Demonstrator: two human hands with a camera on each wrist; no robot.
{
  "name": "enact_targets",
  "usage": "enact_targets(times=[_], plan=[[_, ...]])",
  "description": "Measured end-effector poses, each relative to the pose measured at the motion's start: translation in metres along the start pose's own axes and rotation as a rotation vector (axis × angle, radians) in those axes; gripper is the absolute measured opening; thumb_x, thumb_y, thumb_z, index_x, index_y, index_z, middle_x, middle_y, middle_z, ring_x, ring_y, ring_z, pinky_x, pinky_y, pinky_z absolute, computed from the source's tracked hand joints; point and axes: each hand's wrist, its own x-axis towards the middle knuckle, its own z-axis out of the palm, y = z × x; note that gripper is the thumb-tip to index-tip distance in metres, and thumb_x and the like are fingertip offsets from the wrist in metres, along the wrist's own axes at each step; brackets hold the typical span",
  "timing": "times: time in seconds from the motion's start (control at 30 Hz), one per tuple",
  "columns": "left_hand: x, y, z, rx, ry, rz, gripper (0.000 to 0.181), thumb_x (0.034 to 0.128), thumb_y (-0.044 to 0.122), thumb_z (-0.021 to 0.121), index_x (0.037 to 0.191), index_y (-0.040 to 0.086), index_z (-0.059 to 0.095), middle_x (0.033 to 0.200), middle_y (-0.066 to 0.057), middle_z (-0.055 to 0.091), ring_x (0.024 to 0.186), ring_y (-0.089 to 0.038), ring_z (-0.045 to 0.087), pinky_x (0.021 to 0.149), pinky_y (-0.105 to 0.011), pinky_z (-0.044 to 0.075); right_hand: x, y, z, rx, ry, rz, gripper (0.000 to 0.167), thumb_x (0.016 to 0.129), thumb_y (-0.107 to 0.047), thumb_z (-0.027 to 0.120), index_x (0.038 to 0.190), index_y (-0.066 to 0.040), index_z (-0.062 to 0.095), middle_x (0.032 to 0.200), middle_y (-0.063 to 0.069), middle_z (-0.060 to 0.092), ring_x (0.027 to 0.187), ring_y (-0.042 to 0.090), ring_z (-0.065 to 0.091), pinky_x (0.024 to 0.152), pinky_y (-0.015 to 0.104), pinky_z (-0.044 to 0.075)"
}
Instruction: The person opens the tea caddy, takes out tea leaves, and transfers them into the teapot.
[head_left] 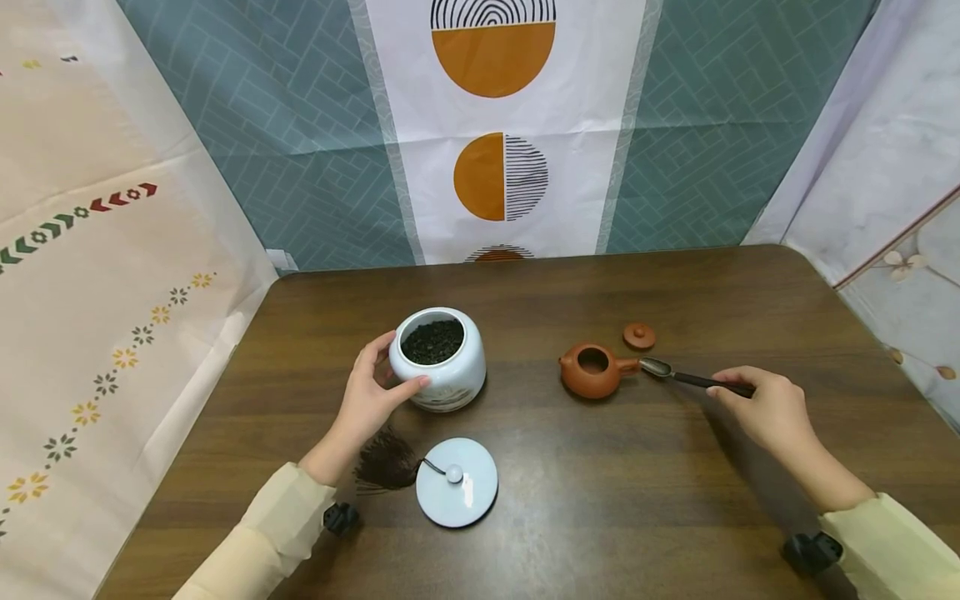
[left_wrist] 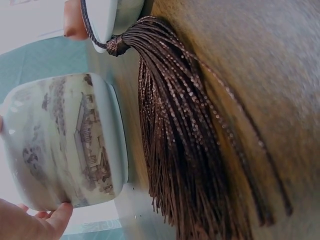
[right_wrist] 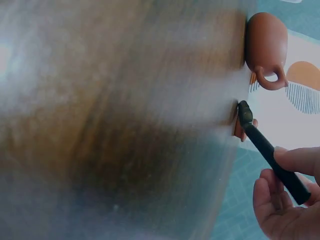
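Note:
A white jar [head_left: 448,379] filled with dark loose leaves stands left of centre. My left hand [head_left: 372,387] grips it round the rim and side, thumb at the front; the left wrist view shows fingers on the painted jar [left_wrist: 65,142]. My right hand [head_left: 765,408] pinches the black handle of a small scoop [head_left: 693,379], whose metal head is by the handle of a reddish-brown teapot [head_left: 590,377]. In the right wrist view my right hand [right_wrist: 290,200] holds the scoop [right_wrist: 265,147] between thumb and fingers, below the teapot [right_wrist: 266,42]. The teapot is uncovered.
The small brown teapot lid [head_left: 639,336] lies behind the teapot's handle. Nearer me, the white jar lid [head_left: 468,500] lies knob up, its dark tassel [head_left: 387,460] spread to the left. Patterned cloths hang behind the wooden table [head_left: 600,500] and at both sides.

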Motion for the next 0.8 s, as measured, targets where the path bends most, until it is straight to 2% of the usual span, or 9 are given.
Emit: enact_targets(times=[0.13,0.23,0.4,0.43,0.5,0.57,0.63,0.7,0.8], plan=[[0.0,-0.002,0.0,0.01,0.004,0.001,0.079,0.075,0.008,0.081,0.14,0.0,0.037,0.138,-0.017,0.04,0.129,-0.028,0.041,0.108,-0.044,0.039,0.0,-0.001,-0.002,0.013,0.059,0.009,0.019,0.083,-0.015,0.073,0.096,-0.001,0.072,0.091,0.024,0.07,0.055,0.011,0.048,0.053,0.027,0.031],[0.0,-0.003,0.0,0.024,0.009,0.005,0.079,0.0751,0.007,0.08,0.14,0.0,0.037,0.137,-0.017,0.04,0.128,-0.028,0.041,0.107,-0.046,0.039,0.001,-0.002,-0.005,0.026,0.087,0.019,0.021,0.085,-0.016,0.072,0.098,0.0,0.071,0.093,0.025,0.069,0.048,0.007,0.037,0.055,0.029,0.027],[0.002,-0.005,0.001,0.033,0.02,0.013,0.078,0.075,0.007,0.08,0.14,0.001,0.038,0.136,-0.015,0.041,0.127,-0.025,0.042,0.106,-0.045,0.04,0.004,-0.004,-0.012,0.041,0.118,0.057,0.023,0.085,-0.019,0.072,0.099,-0.001,0.072,0.095,0.024,0.07,0.053,-0.002,0.04,0.057,0.027,0.031],[0.002,-0.005,0.001,0.031,0.02,0.015,0.078,0.075,0.007,0.08,0.14,0.001,0.038,0.136,-0.015,0.042,0.127,-0.025,0.043,0.106,-0.044,0.04,0.004,-0.004,-0.013,0.042,0.124,0.07,0.024,0.085,-0.021,0.073,0.099,-0.002,0.072,0.092,0.02,0.071,0.055,-0.004,0.041,0.055,0.025,0.033],[0.003,-0.006,0.001,0.022,0.021,0.014,0.078,0.0747,0.007,0.08,0.14,0.001,0.038,0.137,-0.015,0.042,0.127,-0.025,0.043,0.106,-0.044,0.04,0.006,-0.005,-0.016,0.053,0.135,0.09,0.025,0.084,-0.024,0.073,0.099,-0.003,0.072,0.08,-0.002,0.072,0.058,-0.008,0.041,0.049,0.022,0.034],[0.002,-0.005,0.001,0.015,0.019,0.015,0.078,0.0749,0.007,0.08,0.14,0.001,0.038,0.137,-0.016,0.041,0.127,-0.025,0.042,0.107,-0.043,0.04,0.007,-0.006,-0.018,0.077,0.144,0.102,0.027,0.084,-0.025,0.074,0.099,-0.003,0.072,0.074,-0.026,0.061,0.06,-0.012,0.042,0.049,0.019,0.036],[0.002,-0.005,0.0,0.005,0.018,0.015,0.078,0.0749,0.007,0.08,0.14,0.001,0.038,0.137,-0.016,0.041,0.127,-0.025,0.042,0.107,-0.043,0.039,0.009,-0.007,-0.02,0.109,0.151,0.115,0.029,0.084,-0.026,0.074,0.1,-0.002,0.072,0.073,-0.042,0.045,0.062,-0.014,0.042,0.049,0.017,0.037],[0.002,-0.005,0.0,-0.004,0.016,0.013,0.077,0.0752,0.008,0.08,0.14,0.002,0.038,0.137,-0.016,0.041,0.127,-0.025,0.042,0.107,-0.043,0.039,0.009,-0.009,-0.021,0.16,0.15,0.139,0.031,0.084,-0.027,0.074,0.101,-0.002,0.071,0.072,-0.047,0.042,0.063,-0.016,0.044,0.049,0.014,0.038],[0.001,-0.005,0.0,-0.012,0.012,0.009,0.077,0.0758,0.009,0.08,0.14,0.002,0.039,0.137,-0.015,0.041,0.126,-0.025,0.042,0.108,-0.043,0.039,0.01,-0.012,-0.022,0.247,0.157,0.182,0.024,0.083,-0.027,0.075,0.097,-0.008,0.072,0.071,-0.044,0.048,0.064,-0.016,0.048,0.049,0.011,0.039]])
